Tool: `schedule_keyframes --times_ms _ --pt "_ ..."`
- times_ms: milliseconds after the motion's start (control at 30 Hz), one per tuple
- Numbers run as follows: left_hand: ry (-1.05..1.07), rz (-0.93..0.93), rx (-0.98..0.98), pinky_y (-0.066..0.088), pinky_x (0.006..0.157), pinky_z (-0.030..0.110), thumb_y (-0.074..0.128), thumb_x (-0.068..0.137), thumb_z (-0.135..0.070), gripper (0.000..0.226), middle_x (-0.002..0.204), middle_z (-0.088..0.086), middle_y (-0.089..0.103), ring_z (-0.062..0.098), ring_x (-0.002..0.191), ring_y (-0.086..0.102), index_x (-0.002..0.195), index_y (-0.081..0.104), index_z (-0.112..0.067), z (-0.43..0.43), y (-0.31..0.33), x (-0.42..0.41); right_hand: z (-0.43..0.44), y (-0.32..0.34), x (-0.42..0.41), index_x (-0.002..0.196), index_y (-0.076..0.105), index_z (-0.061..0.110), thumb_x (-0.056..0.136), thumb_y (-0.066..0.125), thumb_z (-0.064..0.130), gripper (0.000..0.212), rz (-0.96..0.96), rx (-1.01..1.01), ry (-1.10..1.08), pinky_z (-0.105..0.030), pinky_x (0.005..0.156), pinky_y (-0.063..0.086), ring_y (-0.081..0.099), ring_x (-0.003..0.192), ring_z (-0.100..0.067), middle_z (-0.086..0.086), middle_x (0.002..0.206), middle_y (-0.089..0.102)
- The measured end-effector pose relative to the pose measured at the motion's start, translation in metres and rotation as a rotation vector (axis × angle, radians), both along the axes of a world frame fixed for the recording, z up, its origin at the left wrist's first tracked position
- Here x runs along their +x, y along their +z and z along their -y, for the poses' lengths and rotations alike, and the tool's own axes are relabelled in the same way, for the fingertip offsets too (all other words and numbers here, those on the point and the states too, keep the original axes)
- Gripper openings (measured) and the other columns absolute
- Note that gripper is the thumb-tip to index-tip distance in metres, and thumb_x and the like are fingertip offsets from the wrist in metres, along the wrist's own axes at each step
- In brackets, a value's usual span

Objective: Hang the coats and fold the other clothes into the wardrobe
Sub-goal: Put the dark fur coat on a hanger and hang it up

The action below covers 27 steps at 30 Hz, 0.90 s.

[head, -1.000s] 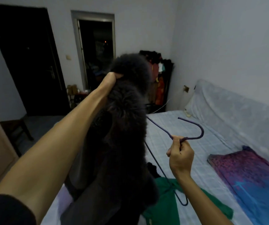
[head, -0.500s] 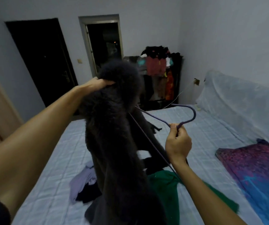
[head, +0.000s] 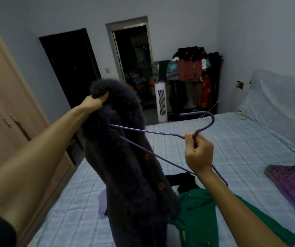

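A dark fluffy coat (head: 125, 157) with brown buttons hangs in the air over the bed, held up by its collar in my left hand (head: 94, 102). My right hand (head: 199, 154) grips the neck of a purple wire hanger (head: 161, 133), just under its hook. One arm of the hanger reaches left into the coat near the collar; the other arm runs down past my right wrist. On the bed (head: 241, 148) lie a green garment (head: 202, 211), a black garment (head: 184, 180) and a pale lilac one (head: 102, 205), partly hidden by the coat. The wardrobe (head: 5, 107) stands at the left, doors closed.
A purple and blue pillow (head: 294, 186) lies at the bed's right. A rack loaded with clothes (head: 191, 72) and a white tower fan (head: 161, 102) stand at the far wall beside an open doorway (head: 132, 65). A dark door (head: 68, 65) is left of it.
The view has swung to the left, bringing the wardrobe into sight. The coat and my left hand sit lower in view. The hanger has tilted flatter, its arm pushed into the coat's collar.
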<state>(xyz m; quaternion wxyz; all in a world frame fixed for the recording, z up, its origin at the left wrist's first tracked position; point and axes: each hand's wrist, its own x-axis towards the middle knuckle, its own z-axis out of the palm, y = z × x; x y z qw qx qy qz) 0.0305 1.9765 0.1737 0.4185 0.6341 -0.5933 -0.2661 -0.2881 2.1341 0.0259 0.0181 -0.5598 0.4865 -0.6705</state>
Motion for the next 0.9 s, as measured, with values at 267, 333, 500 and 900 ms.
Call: schedule_keyframes --times_ms 267,333,500,900 --pt "-0.098 -0.108 -0.069 0.045 0.077 0.031 0.055 0.089 -0.051 0.054 0.11 0.006 0.06 0.009 0.076 0.058 0.124 0.055 -0.01 -0.04 0.014 0.007 0.019 0.006 0.002 0.069 0.064 0.006 0.092 0.047 0.03 0.037 -0.022 0.014 -0.202 -0.022 0.041 0.023 0.041 0.04 -0.009 0.007 0.046 0.043" --pt "-0.129 -0.137 -0.06 0.046 0.077 0.029 0.054 0.089 -0.05 0.056 0.114 0.008 0.062 0.008 0.077 0.059 0.125 0.055 -0.007 -0.032 0.012 0.012 0.019 0.005 0.011 0.066 0.061 0.008 0.091 0.049 0.03 0.036 -0.147 0.018 -0.165 -0.017 0.041 0.021 0.041 0.039 -0.01 0.007 0.044 0.042" --pt "-0.375 -0.022 -0.02 0.049 0.062 0.013 0.048 0.092 -0.048 0.048 0.106 -0.003 0.063 0.004 0.084 0.061 0.126 0.054 -0.014 -0.023 0.01 -0.012 0.035 0.009 0.071 0.062 0.048 0.022 0.09 0.052 0.03 0.03 -0.271 0.041 -0.087 -0.02 0.04 0.021 0.038 0.036 -0.009 0.008 0.043 0.04" --pt "-0.86 0.182 0.024 0.048 0.067 0.011 0.046 0.097 -0.037 0.021 0.09 -0.01 0.068 -0.006 0.077 0.064 0.098 0.064 -0.027 -0.025 -0.015 -0.075 0.068 0.051 0.085 0.09 0.07 0.017 0.088 0.057 0.03 0.018 -0.23 0.268 0.288 -0.036 0.089 0.049 0.058 0.102 -0.014 -0.001 0.12 0.06"
